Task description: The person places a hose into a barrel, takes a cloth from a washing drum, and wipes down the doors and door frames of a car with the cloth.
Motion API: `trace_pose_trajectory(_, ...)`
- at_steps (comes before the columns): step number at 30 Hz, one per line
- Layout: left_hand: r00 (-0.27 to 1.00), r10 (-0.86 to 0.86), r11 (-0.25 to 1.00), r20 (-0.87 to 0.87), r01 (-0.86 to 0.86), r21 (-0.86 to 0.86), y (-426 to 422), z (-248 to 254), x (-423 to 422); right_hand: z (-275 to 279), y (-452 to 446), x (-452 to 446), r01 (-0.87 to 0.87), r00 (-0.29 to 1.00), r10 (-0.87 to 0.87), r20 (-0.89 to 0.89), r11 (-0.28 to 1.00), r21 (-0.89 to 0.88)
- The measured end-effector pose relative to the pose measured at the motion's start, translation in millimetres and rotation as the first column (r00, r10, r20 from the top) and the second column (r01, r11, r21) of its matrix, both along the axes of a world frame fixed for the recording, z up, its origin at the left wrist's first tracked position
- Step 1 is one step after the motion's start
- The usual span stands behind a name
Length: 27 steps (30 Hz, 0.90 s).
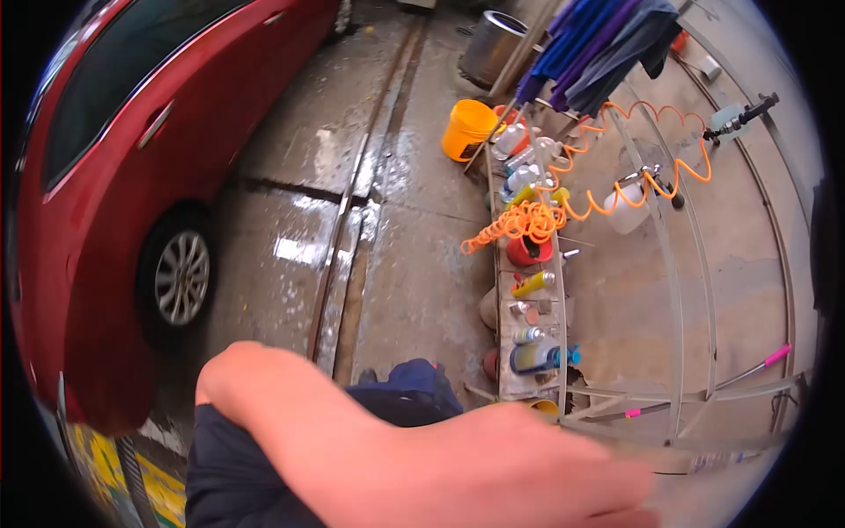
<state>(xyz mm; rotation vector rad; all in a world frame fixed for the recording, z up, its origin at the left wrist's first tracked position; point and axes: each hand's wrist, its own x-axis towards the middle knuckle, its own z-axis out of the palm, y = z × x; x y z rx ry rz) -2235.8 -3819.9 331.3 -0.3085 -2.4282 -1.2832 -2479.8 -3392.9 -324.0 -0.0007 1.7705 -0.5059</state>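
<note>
My left arm crosses low in front of my body, elbow bent at the left. My left hand is at the bottom right of the head view, blurred by motion. Its fingers point right and run toward the lower edge, so their grip cannot be made out. No held thing shows. Nearest beyond it is a narrow shelf with a blue-topped bottle, a small spray can and a yellow can. My right hand is out of view.
A red car stands on the left. A metal rail runs along the wet floor. Beyond the shelf are a yellow bucket, an orange coiled hose, hanging blue cloths, a metal drum and a metal frame.
</note>
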Motion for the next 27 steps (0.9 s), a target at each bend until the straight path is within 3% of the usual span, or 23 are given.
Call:
trace_pose_trajectory(1,0.884,-0.11,0.984,-0.454,0.161,0.075,-42.3,-19.3,-36.1,9.8,-31.3,-10.6,0.034,0.999,-0.034,0.006,0.999,-0.004)
trace_pose_trajectory(3,0.897,-0.092,0.955,-0.431,0.202,0.216,-96.1,-41.1,-80.6,4.8,-81.8,-35.5,-0.068,0.997,0.07,-0.043,0.997,0.033)
trace_pose_trajectory(5,0.894,-0.346,0.828,-0.286,0.434,0.356,-176.5,-82.3,-140.1,6.1,-175.1,-84.7,-0.21,0.973,0.213,-0.087,0.977,0.047)
trace_pose_trajectory(7,0.963,-0.191,0.86,-0.19,0.258,0.441,-236.6,-128.9,-205.3,25.3,-270.8,-139.9,-0.367,0.92,0.373,-0.12,0.928,0.067)
trace_pose_trajectory(8,0.995,-0.102,0.822,0.01,0.079,0.564,-264.9,-158.9,-233.3,38.2,-323.5,-172.2,-0.448,0.879,0.454,-0.144,0.891,0.071)
trace_pose_trajectory(11,0.87,0.086,0.57,0.486,-0.443,0.692,-348.8,-267.5,-288.2,57.7,-454.2,-230.4,-0.639,0.737,0.637,-0.225,0.765,0.072)
trace_pose_trajectory(12,0.792,0.181,0.625,0.583,-0.551,0.553,-371.2,-309.6,-293.9,-50.3,-467.1,-287.2,-0.883,0.412,0.724,-0.553,0.467,-0.046)
trace_pose_trajectory(13,0.706,0.288,0.661,0.647,-0.636,0.398,-398.0,-344.8,-291.4,-10.0,-540.8,-317.7,-0.414,0.909,0.405,-0.101,0.905,-0.098)
trace_pose_trajectory(14,0.636,0.386,0.671,0.668,-0.69,0.27,-420.2,-371.2,-283.8,32.6,-611.1,-342.6,-0.302,0.949,0.272,-0.16,0.93,-0.21)
trace_pose_trajectory(15,0.562,0.481,0.665,0.673,-0.734,0.138,-438.6,-394.0,-269.8,35.7,-665.4,-376.2,-0.202,0.979,0.18,-0.094,0.905,-0.374)
trace_pose_trajectory(17,0.235,0.536,0.607,0.811,-0.774,-0.178,-462.7,-431.2,-223.0,93.7,-783.8,-417.8,-0.098,0.986,0.03,-0.166,0.902,-0.42)
trace_pose_trajectory(18,0.118,0.442,0.698,0.889,-0.667,-0.259,-471.9,-447.2,-196.4,102.9,-835.6,-447.5,-0.184,0.971,0.093,-0.221,0.878,-0.442)
trace_pose_trajectory(19,0.113,0.213,0.794,0.97,-0.599,-0.105,-484.7,-434.6,-179.8,105.5,-882.4,-472.3,-0.26,0.951,0.143,-0.273,0.85,-0.459)
trace_pose_trajectory(20,0.049,-0.177,0.793,0.983,-0.584,0.172,-497.8,-426.6,-166.6,107.7,-925.8,-493.1,-0.31,0.93,0.16,-0.33,0.824,-0.475)
trace_pose_trajectory(21,0.204,-0.453,0.719,0.868,-0.492,0.491,-504.9,-452.8,-141.6,105.8,-960.8,-512.4,-0.358,0.907,0.176,-0.384,0.803,-0.476)
trace_pose_trajectory(22,0.288,-0.661,0.378,0.693,-0.67,0.639,-519.4,-437.2,-145.6,92.0,-990.6,-530.8,-0.306,0.925,0.139,-0.352,0.823,-0.478)
trace_pose_trajectory(23,0.28,-0.676,0.369,0.681,-0.672,0.642,-549.4,-428.7,-161.2,76.8,-1007.0,-545.1,-0.298,0.928,0.14,-0.344,0.834,-0.464)
trace_pose_trajectory(25,0.226,-0.85,0.104,0.476,-0.814,0.572,-623.3,-423.9,-214.2,53.2,-1038.5,-578.4,-0.248,0.953,0.172,-0.25,0.916,-0.315)
trace_pose_trajectory(26,0.261,-0.806,0.138,0.531,-0.79,0.598,-655.0,-419.1,-236.3,42.7,-1042.9,-590.3,-0.246,0.954,0.193,-0.23,0.941,-0.231)
trace_pose_trajectory(27,0.249,-0.849,0.144,0.466,-0.74,0.657,-705.1,-389.0,-272.2,41.0,-1041.2,-600.6,-0.244,0.963,0.214,-0.164,0.951,-0.188)
